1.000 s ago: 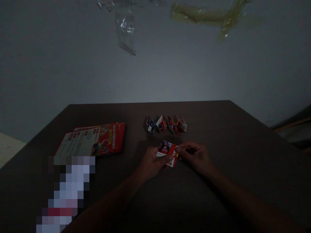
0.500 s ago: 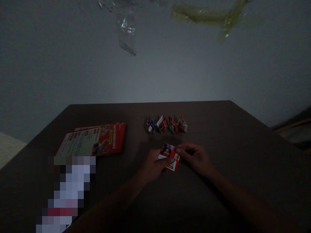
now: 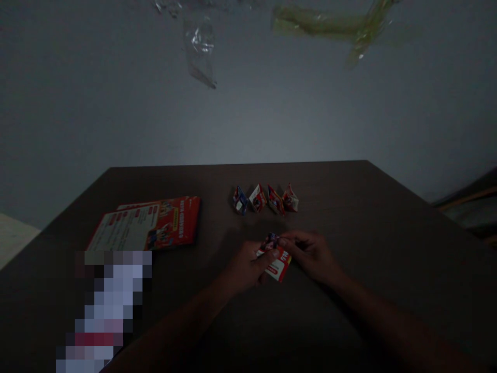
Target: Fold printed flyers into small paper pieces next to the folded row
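A small folded piece of printed paper [image 3: 276, 268], red and white with a dark picture at its top, is held between both hands over the table. My left hand [image 3: 248, 264] grips its left side, the thumb lying across the front. At the upper right edge, the thumb and fingers of my right hand [image 3: 308, 252] pinch the paper. Beyond the hands stand several small folded paper pieces in a row, among them a blue one [image 3: 239, 201] at the left end and a red and white one [image 3: 290, 199] at the right end.
A stack of red and white printed sheets [image 3: 178, 223] lies at the left of the dark table [image 3: 330, 181]. Nearer me on that side is a pixelated area. Behind the table rises a grey wall [image 3: 248, 114] with clear and yellowish tape.
The held paper has tilted and shifted slightly down and right, and its top picture now looks creased and partly covered by my right fingers. Both hands keep hold of it.
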`<state>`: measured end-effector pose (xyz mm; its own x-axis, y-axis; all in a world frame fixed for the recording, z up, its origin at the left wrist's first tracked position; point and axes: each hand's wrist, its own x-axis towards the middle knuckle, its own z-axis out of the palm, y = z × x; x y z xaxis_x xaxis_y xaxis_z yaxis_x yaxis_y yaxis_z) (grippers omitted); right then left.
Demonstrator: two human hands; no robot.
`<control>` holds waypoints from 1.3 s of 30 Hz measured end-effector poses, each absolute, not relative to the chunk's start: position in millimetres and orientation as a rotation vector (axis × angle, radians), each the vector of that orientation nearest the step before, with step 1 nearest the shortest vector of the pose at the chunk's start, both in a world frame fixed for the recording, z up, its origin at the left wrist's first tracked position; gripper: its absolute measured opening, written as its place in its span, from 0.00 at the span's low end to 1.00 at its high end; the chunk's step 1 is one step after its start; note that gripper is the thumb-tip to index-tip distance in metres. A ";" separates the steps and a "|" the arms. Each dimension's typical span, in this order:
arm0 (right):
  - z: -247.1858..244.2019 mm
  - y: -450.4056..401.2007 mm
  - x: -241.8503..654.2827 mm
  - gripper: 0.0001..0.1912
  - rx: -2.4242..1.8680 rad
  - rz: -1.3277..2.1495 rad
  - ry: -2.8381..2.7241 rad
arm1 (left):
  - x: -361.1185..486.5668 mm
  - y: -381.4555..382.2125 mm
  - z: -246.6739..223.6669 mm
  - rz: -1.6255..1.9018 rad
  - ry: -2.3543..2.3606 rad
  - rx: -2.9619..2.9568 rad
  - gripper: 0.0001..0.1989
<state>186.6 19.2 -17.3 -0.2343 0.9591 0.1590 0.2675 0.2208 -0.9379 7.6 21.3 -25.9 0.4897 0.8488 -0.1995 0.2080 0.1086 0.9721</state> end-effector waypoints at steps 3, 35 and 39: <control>-16.6 19.5 186.9 0.13 -1.150 1.062 -1.682 | 6.8 20.9 -24.6 0.586 0.998 1.464 0.20; -9.3 20.1 185.1 0.12 -1.108 1.015 -1.893 | 6.8 20.2 -19.4 0.477 0.872 1.577 0.20; -10.5 17.9 181.9 0.11 -1.121 0.915 -1.896 | 7.2 20.2 -19.1 0.463 0.863 1.554 0.20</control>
